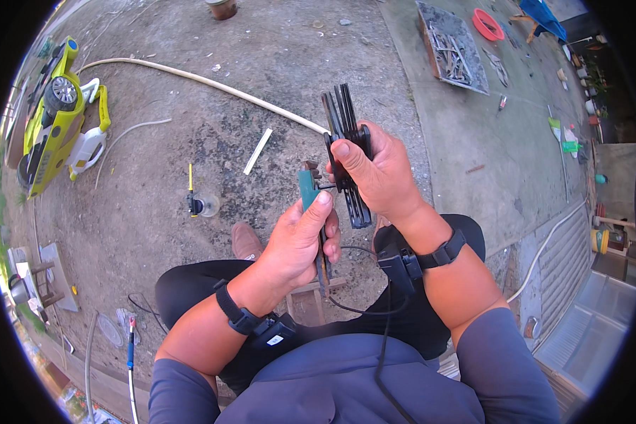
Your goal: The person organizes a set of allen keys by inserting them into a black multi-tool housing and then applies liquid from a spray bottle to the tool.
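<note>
Grey, gritty ground [275,42] is spreading beneath as your left hand [297,237] is gripping a teal tool [308,185] and your right hand [385,173] is clasping, just beside it, a black slatted part [345,116] that is probably feeling light, stiff and slippery, best held around its middle.

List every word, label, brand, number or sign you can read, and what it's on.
No text is clear enough to quote.
Toy car: side markings too blurred to read.
Left wrist box: white label, too small to read.
Green tool, black part: none I can make out.
</note>
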Motion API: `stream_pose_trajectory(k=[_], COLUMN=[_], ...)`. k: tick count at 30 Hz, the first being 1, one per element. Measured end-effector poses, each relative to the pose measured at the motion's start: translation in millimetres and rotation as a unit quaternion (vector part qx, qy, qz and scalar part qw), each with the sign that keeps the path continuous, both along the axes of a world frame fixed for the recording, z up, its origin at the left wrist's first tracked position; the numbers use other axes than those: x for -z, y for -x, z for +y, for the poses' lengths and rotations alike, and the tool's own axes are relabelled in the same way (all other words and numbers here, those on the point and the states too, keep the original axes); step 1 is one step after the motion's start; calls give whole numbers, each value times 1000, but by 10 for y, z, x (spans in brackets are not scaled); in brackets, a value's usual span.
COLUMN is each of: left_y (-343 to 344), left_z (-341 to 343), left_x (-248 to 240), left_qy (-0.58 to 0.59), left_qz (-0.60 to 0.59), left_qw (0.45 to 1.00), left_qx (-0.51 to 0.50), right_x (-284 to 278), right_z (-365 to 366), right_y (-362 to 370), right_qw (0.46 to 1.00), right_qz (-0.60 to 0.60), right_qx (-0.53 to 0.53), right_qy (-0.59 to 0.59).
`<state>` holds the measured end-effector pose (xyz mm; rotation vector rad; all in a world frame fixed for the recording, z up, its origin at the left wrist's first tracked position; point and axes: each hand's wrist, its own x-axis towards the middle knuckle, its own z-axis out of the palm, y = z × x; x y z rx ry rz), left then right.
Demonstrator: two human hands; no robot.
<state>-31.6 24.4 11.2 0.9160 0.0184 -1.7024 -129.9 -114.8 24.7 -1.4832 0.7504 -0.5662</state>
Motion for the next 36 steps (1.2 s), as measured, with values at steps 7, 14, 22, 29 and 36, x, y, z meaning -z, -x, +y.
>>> stream_pose_trajectory(k=[7,14,22,29,36], left_y=[-72,-223,-337,-457,-555], left_z=[-27,-43,-74,-97,-84], left_x=[-64,3,-1,-116,-116], left_qy=[14,44,74,103,139], left_qz=[-95,-192,-292,-409,-581], left_qw=[995,980,952,906,802], left_qx=[-23,-39,-51,-33,13], right_x=[-10,-47,-34,-67,-129], right_z=[-22,-71,-43,-18,48], right_y=[-37,-31,-32,-3,33], right_qw=[985,973,959,958,934], right_qz=[-46,-17,-37,-21,-5], right_qx=[82,62,58,19,-63], right_qy=[-146,-222,-274,-285,-351])
